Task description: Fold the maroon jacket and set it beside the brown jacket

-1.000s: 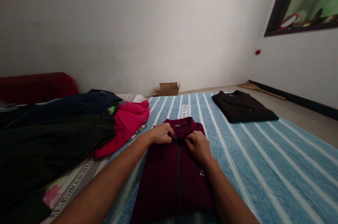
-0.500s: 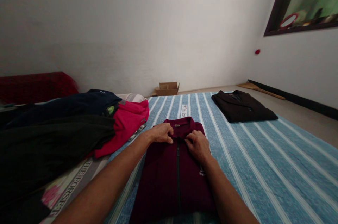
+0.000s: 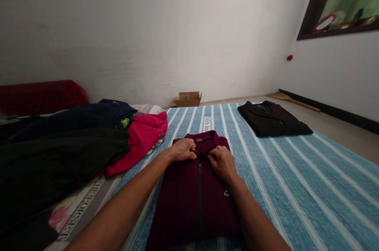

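A maroon jacket [image 3: 185,203] with a dark front zip and a stand-up collar lies folded, front up, on the blue striped bedsheet [image 3: 260,188]. My left hand [image 3: 182,149] pinches the left side of its collar. On the collar's right side, my right hand [image 3: 221,160] is closed in the same way, fingertips on the cloth. Between the two hands the zip pull and a small neck label show. Part of a white chest print sticks out beside my right wrist. The jacket's lower end runs toward the bottom of the view.
A folded dark brown garment [image 3: 272,118] lies at the back right of the bed. Heaped at the left are dark clothes [image 3: 65,152] and a bright pink garment [image 3: 143,134]. Beyond the bed stand a cardboard box [image 3: 188,100] and the white wall [image 3: 177,34].
Hardly anything differs. Both hands keep their hold on the collar, and the whole view has shifted very slightly.
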Motion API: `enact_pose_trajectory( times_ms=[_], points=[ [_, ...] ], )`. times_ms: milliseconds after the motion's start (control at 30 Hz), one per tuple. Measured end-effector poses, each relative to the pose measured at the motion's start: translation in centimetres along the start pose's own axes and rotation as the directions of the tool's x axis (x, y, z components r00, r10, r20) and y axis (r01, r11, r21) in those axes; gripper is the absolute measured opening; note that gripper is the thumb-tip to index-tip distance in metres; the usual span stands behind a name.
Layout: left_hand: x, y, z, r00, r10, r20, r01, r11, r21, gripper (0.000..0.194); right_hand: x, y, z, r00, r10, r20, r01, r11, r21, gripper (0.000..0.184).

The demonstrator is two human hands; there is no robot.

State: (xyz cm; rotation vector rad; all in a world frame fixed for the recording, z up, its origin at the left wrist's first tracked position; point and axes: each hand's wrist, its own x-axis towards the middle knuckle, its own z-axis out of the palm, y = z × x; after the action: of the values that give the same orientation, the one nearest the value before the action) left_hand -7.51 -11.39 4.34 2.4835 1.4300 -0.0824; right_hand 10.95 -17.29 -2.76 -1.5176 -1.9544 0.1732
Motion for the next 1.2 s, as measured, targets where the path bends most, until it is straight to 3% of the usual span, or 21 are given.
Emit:
enact_pose_trajectory(
  times_ms=[200, 433, 633, 767, 967, 1200],
  points=[
    [0.2, -0.2, 0.8, 0.997, 0.049, -0.059, -0.049, 0.999, -0.009, 0.009, 0.0, -0.1, -0.1, 1.000, 0.003, 0.009, -0.003, 1.000, -0.004, 0.013],
    [0.2, -0.1, 1.0, 0.998, 0.044, -0.053, -0.043, 0.999, 0.013, 0.007, 0.0, -0.1, -0.1, 1.000, -0.002, 0.006, 0.002, 1.000, -0.004, 0.013],
    [-0.3, 0.3, 0.3, 0.998, 0.017, -0.058, -0.011, 0.995, 0.098, 0.018, -0.1, -0.1, -0.1, 1.000, -0.001, -0.003, 0.001, 1.000, 0.008, 0.012],
    [-0.7, 0.5, -0.2, 0.996, 0.075, -0.053, -0.066, 0.987, 0.145, 0.025, 0.0, 0.0, 0.0, 1.000, 0.004, 0.002, -0.004, 1.000, 0.006, 0.012],
    [-1.1, 1.7, -0.4, 0.994, 0.101, -0.041, -0.089, 0.968, 0.235, 0.013, -0.1, 0.0, 0.0, 1.000, -0.007, -0.011, 0.007, 1.000, 0.005, 0.012],
    [-0.9, 2.0, 0.0, 0.995, 0.090, -0.053, -0.077, 0.974, 0.214, 0.010, -0.1, -0.1, -0.2, 1.000, -0.003, 0.006, 0.003, 1.000, 0.009, 0.012]
  ],
)
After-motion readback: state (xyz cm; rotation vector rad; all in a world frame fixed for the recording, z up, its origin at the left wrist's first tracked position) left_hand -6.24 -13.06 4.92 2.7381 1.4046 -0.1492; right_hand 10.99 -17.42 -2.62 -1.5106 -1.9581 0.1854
